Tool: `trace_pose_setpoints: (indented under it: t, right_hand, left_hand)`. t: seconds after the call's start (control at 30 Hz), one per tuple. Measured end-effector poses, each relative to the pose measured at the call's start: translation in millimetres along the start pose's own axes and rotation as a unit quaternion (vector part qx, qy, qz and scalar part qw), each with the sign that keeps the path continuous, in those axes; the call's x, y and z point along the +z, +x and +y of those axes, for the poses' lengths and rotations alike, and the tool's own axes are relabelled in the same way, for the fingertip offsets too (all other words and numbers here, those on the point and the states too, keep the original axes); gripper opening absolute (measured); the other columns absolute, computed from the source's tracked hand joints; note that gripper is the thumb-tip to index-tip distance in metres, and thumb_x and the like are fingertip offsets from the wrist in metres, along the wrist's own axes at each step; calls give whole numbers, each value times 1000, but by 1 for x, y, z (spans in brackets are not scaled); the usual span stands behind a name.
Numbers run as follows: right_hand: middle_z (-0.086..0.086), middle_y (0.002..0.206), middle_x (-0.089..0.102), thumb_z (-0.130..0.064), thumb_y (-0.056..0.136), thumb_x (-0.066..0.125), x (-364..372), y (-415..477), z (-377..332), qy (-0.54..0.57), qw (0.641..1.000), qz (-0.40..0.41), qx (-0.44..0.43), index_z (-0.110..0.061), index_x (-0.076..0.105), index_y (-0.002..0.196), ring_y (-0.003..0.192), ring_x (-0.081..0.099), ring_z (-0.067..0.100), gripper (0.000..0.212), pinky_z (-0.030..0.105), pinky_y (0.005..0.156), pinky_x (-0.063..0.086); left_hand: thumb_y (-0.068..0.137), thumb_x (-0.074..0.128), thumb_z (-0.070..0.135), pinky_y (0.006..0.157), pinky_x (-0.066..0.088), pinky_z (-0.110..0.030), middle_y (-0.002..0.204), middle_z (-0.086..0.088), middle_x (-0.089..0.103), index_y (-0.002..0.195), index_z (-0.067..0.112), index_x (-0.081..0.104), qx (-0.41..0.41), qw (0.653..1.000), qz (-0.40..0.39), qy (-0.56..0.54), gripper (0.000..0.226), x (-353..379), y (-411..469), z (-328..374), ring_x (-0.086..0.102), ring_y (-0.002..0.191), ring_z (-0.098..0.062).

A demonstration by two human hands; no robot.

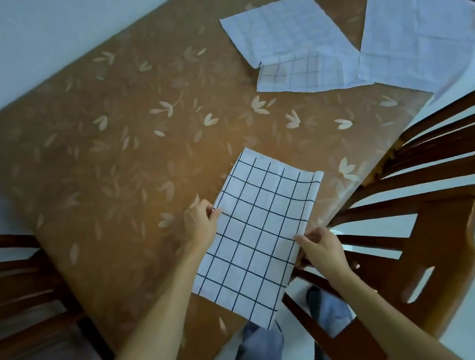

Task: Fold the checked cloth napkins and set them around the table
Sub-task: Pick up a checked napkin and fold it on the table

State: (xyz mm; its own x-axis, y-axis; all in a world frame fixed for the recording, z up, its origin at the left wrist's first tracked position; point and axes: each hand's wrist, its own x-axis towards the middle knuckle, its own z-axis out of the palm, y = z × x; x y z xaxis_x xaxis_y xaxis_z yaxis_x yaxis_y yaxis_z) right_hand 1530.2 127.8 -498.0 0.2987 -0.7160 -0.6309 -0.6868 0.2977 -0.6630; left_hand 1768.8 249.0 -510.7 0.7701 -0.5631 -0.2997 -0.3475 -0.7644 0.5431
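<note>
A white napkin with a black check lies folded into a long rectangle at the near right corner of the table; its near end hangs past the table edge. My left hand pinches its left edge about halfway along. My right hand pinches its right edge, a little nearer to me. Several more checked napkins lie spread flat and overlapping at the far right of the table, mostly showing their pale reverse side.
The table has a brown cloth with a pale leaf print. A wooden chair stands close at the right by the corner, another chair at the left. My legs show below the table edge, over a white floor.
</note>
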Motion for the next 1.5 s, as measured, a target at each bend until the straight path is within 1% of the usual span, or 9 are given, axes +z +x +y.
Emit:
trace_pose_setpoints:
  t: [0.2, 0.43, 0.73, 0.87, 1.0, 1.13, 1.23, 1.33, 1.5]
  right_hand:
    - [3, 99, 70, -34, 83, 75, 1, 0, 4, 58, 998, -27, 16, -16, 53, 113, 88, 70, 19, 42, 41, 81, 60]
    - [10, 81, 74, -29, 86, 70, -1, 2, 3, 13, 998, -54, -3, -16, 69, 89, 80, 71, 33, 13, 51, 76, 59]
    - [7, 84, 74, -24, 90, 63, -13, 4, 4, 43, 998, -36, -24, -20, 64, 94, 81, 70, 33, 6, 52, 77, 58]
    - [1, 97, 74, -16, 88, 65, -23, 6, -1, 67, 997, -30, -35, -24, 54, 116, 89, 71, 16, 31, 45, 83, 59]
    - [3, 92, 74, -10, 93, 62, -32, -7, -21, 111, 984, -50, -130, -39, 30, 141, 83, 72, 13, 64, 24, 73, 58]
    - [-3, 80, 62, -14, 94, 61, -44, -21, -46, 22, 969, -50, -242, -43, 39, 141, 74, 61, 9, 60, 21, 73, 52]
    - [-4, 85, 60, -15, 93, 63, -51, -35, -65, -21, 959, -67, -274, -39, 52, 133, 82, 61, 9, 48, 22, 79, 53]
    - [-8, 90, 61, -14, 89, 68, -56, -44, -83, -61, 948, -74, -304, -34, 54, 133, 89, 62, 6, 50, 20, 85, 52]
    - [-11, 93, 62, -10, 89, 66, -56, -52, -105, -86, 925, -82, -361, -31, 55, 133, 90, 63, 8, 50, 26, 87, 53]
  left_hand:
    - [92, 68, 31, 72, 43, -33, 101, -3, 55, 95, 15, 64, -10, 999, 30, 45, 16, -3, 2, 13, 51, 87, -21]
    - [87, 73, 35, 73, 44, -30, 108, -4, 58, 116, 18, 58, -25, 996, 7, 85, 37, -2, 8, 17, 54, 96, -20]
    - [90, 67, 41, 85, 49, -36, 106, -3, 58, 114, 17, 61, -14, 998, -8, 56, 35, -2, 11, 19, 58, 97, -22]
    - [91, 68, 35, 87, 51, -38, 105, -1, 53, 118, 16, 59, 26, 999, -34, 7, 34, 5, 7, 24, 58, 101, -25]
    - [91, 64, 44, 104, 44, -49, 105, 4, 53, 123, 22, 55, 51, 997, -55, 10, 39, 7, 3, 24, 56, 105, -22]
    - [94, 54, 52, 105, 45, -47, 112, 4, 61, 123, 25, 59, 28, 998, -57, -28, 39, -1, 1, 27, 61, 101, -13]
    - [93, 46, 65, 109, 42, -43, 119, 11, 59, 123, 30, 61, 94, 991, -66, -70, 49, -10, -7, 37, 58, 109, -7]
    - [87, 54, 61, 106, 23, -2, 133, 18, 54, 129, 30, 61, 203, 973, -84, -70, 53, -28, -28, 64, 49, 119, 2]
    - [77, 65, 67, 111, 32, -26, 147, 22, 44, 140, 38, 50, 300, 943, -125, -70, 71, -40, -45, 84, 36, 137, 3]
